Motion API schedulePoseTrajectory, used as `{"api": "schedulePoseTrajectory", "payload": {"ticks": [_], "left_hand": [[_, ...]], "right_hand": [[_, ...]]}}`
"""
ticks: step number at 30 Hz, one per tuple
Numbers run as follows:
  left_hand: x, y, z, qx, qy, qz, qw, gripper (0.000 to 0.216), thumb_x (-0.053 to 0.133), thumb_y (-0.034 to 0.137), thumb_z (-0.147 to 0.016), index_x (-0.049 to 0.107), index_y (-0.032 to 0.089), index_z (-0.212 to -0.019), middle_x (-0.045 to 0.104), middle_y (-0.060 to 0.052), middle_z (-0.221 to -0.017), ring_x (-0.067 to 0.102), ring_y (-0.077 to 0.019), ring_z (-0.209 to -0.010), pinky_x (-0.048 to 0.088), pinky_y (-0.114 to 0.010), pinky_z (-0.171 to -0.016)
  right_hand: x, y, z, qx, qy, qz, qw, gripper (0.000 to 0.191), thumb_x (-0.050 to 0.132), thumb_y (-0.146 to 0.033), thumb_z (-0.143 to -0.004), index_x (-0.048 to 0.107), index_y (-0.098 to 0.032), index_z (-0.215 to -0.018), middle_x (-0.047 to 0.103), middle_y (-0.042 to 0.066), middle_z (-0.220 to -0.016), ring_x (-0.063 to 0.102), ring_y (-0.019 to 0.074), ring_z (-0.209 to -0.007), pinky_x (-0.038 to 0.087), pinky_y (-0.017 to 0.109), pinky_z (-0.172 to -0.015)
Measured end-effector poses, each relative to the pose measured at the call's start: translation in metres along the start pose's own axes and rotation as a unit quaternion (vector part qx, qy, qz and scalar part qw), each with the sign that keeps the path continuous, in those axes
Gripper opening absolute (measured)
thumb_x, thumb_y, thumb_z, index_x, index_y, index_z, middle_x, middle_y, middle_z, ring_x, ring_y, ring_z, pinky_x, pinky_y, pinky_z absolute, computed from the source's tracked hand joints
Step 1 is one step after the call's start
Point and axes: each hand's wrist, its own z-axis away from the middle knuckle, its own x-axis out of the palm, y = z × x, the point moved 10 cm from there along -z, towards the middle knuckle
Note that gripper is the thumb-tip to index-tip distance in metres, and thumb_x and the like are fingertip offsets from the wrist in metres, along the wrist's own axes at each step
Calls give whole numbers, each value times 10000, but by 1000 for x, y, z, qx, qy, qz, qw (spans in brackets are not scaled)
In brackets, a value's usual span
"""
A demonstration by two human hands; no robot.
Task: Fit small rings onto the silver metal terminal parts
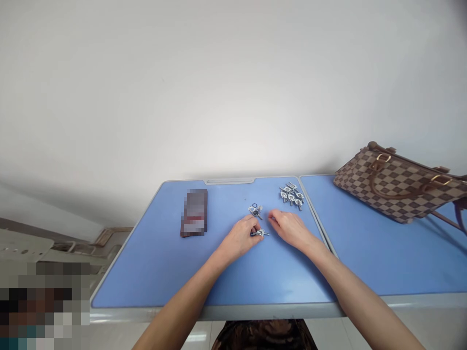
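My left hand [243, 236] pinches a small metal fitting [260, 233] with a thin pin, just above the blue table [175, 272]. To the right of it, my right hand [289, 226] has its fingers curled together; whatever they may hold is too small to make out. Just beyond both hands lie loose metal parts [254, 210], among them a dark round piece and a small dark ring [254, 205]. Farther to the right sits a pile of several similar metal fittings [292, 197].
A phone-shaped dark object [195, 213], partly pixelated, lies at the table's left. On the adjoining right-hand table rests a brown checkered handbag [401, 182]. The white wall [233, 97] stands behind the tables. A blurred-out person [40, 311] is at lower left.
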Motion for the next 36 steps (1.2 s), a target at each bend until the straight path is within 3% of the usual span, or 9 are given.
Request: {"api": "schedulePoseTrajectory", "payload": {"ticks": [6, 11, 16, 19, 21, 25, 29, 32, 36], "left_hand": [[2, -1, 1, -18, 11, -33, 999, 155, 670, 238, -775, 570, 194, -885, 558, -15, -945, 564, -159, -765, 452, -292, -712], [2, 4, 6, -4, -34, -19, 999, 401, 706, 236, -725, 549, 218, -1095, 557, -31, -1041, 575, -186, -844, 476, -319, -778], [-4, 11, 11, 35, -72, -15, 997, 560, 518, 54, -756, 522, 280, -1268, 548, -38, -1082, 577, -155, -855, 462, -302, -860], [-6, 9, 9, 32, -64, -21, 997, 518, 514, 67, -779, 575, 299, -1238, 563, -34, -1052, 585, -149, -808, 477, -287, -814], [-5, 6, 8, 21, -63, -27, 997, 456, 550, 120, -796, 603, 295, -1214, 584, -28, -993, 593, -156, -790, 485, -284, -788], [-6, 15, 10, 40, -55, -75, 995, 510, 537, 105, -790, 584, 312, -1254, 589, -32, -1034, 597, -161, -803, 491, -297, -812], [-8, 31, 13, 102, -43, -96, 989, 620, 445, -10, -777, 567, 344, -1271, 508, -40, -1290, 575, -187, -1040, 465, -324, -920], [0, 36, 13, 144, -60, -92, 984, 554, 402, -15, -839, 615, 338, -1208, 515, -26, -1336, 522, -201, -1172, 420, -365, -998], [8, 25, 9, 120, -77, -84, 986, 370, 469, 77, -883, 672, 282, -1116, 594, -56, -1177, 587, -192, -1038, 458, -340, -927]], "right_hand": [[4, 5, -5, 26, -4, -25, 999, 205, 400, -245, -956, 585, -184, -1019, 703, 71, -861, 643, 207, -761, 357, 274, -639], [-16, 13, 7, 47, 26, -207, 977, 307, 283, -208, -954, 532, -205, -1134, 644, 23, -862, 595, 176, -812, 423, 298, -734], [-9, 7, 10, 11, -46, -422, 906, 293, 397, -316, -949, 426, -207, -1220, 656, 30, -944, 623, 155, -804, 494, 340, -789], [-11, 8, 8, 27, -37, -513, 857, 256, 547, -392, -888, 484, -201, -1047, 692, 44, -925, 662, 179, -863, 496, 385, -858], [-16, 10, 7, 46, -17, -539, 841, 275, 620, -437, -833, 526, -193, -919, 702, 47, -879, 674, 191, -828, 506, 388, -838], [-37, 7, 8, 15, 38, -504, 863, 308, 642, -481, -808, 660, -174, -824, 674, 61, -925, 633, 189, -860, 496, 343, -803], [-55, 5, 12, -15, 95, -440, 893, 312, 582, -479, -865, 710, -195, -844, 607, 37, -853, 565, 148, -738, 477, 290, -678], [-59, 11, 14, 2, 121, -454, 882, 322, 564, -490, -875, 692, -194, -871, 580, 12, -781, 524, 111, -570, 464, 283, -583], [-58, 17, 15, 28, 141, -495, 857, 336, 605, -517, -835, 666, -188, -856, 580, -2, -714, 566, 121, -527, 498, 298, -568]]}}
